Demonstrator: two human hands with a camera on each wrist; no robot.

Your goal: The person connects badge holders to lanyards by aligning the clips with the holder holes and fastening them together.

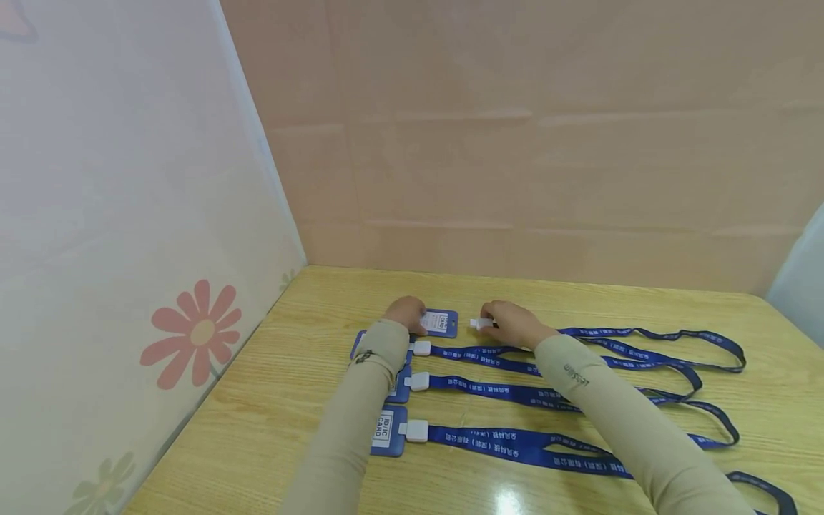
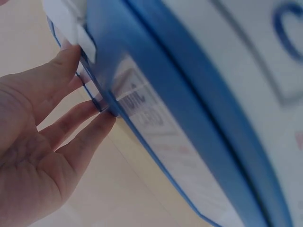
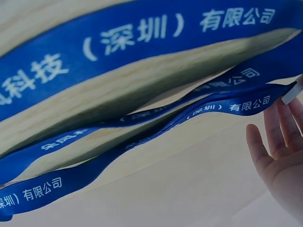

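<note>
At the far end of a column of blue ID card holders, my left hand [image 1: 407,313] grips the left part of the farthest ID card holder [image 1: 441,323]. The left wrist view has thumb and fingers [image 2: 90,142] at the edges of a blue holder. To the right, across a small gap, my right hand [image 1: 513,325] pinches the white clip [image 1: 479,324] of a blue lanyard [image 1: 702,335]. That strap trails away rightward from under the hand. Right wrist fingers [image 3: 274,127] appear at the end of a strap, with the clip only partly visible.
Nearer to me lie several lanyards, including one blue strap [image 1: 476,438], joined by white clips [image 1: 417,430] to blue card holders [image 1: 399,442]. My forearms cover parts of them. Walls stand at the left and behind the wooden table [image 1: 257,429].
</note>
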